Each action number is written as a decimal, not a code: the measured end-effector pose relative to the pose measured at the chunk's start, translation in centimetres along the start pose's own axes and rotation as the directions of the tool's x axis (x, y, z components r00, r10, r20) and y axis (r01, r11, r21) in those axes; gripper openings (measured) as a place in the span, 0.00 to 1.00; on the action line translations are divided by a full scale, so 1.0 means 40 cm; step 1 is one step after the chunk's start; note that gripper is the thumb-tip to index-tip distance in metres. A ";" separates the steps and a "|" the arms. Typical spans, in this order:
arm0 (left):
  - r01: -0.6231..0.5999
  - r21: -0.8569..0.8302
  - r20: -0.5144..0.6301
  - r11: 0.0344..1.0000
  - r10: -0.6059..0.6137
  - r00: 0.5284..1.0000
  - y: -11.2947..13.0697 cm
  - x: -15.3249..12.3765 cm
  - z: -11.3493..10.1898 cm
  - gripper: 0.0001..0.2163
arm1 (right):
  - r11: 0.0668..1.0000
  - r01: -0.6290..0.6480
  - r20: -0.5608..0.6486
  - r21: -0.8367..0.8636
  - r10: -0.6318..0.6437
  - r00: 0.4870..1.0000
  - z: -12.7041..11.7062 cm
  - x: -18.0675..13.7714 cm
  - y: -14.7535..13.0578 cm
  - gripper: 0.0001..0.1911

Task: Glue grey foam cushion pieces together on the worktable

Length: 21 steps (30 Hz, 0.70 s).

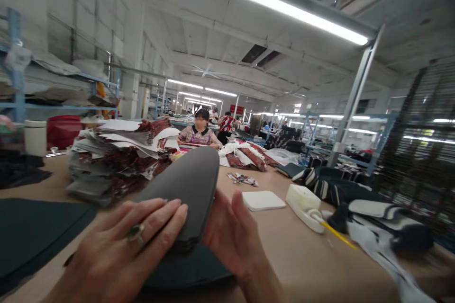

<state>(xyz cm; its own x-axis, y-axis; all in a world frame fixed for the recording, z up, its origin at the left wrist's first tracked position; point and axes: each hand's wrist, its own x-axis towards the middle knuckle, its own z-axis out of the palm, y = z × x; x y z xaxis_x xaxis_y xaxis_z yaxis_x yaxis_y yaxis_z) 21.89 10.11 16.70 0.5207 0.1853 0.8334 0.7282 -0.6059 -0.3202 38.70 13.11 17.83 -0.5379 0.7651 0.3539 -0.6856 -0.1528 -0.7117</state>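
A smooth dark-grey panel (188,175) with a rounded upper end is tilted up in front of me. Its lower edge shows several thin layers, like a stack of sheets. My left hand (131,236), with a green-stoned ring, holds it, fingers laid along the near face and the thumb out of sight. At the panel's right edge is my right hand (234,232), cupped, thumb raised and apart; its fingertips are partly hidden behind the panel. Below them lies a dark green piece (199,270) on the brown tabletop (284,265).
Another dark green piece (39,232) lies at left, before a tall pile of patterned and white pieces (121,156). On the right are a white pad (263,200), a white holder (304,203) with a yellow stick, and striped dark fabric (355,199). A co-worker (199,135) sits opposite.
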 end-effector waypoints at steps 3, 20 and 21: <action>-0.182 -0.012 0.086 0.983 0.182 0.980 0.069 0.071 0.070 0.22 | 0.987 0.035 -0.167 -0.154 -0.061 0.984 -0.054 -0.031 -0.071 0.27; 0.633 -0.749 0.583 -0.198 -0.651 0.486 -0.163 0.022 0.232 0.31 | 0.826 0.047 -0.359 -0.562 -0.295 0.886 -0.366 -0.093 -0.297 0.23; 0.645 -0.748 0.552 -0.153 -0.683 0.478 -0.183 0.023 0.244 0.30 | 0.826 0.047 -0.365 -0.561 -0.298 0.882 -0.402 -0.073 -0.291 0.22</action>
<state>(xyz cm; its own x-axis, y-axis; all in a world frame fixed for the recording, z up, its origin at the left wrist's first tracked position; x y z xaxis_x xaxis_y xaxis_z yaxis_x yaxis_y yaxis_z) 21.39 22.28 15.43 -0.0028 0.9296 0.3684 -0.1089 -0.3665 0.9240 56.13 22.73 15.31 -0.0914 0.9487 0.3027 -0.3164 0.2605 -0.9121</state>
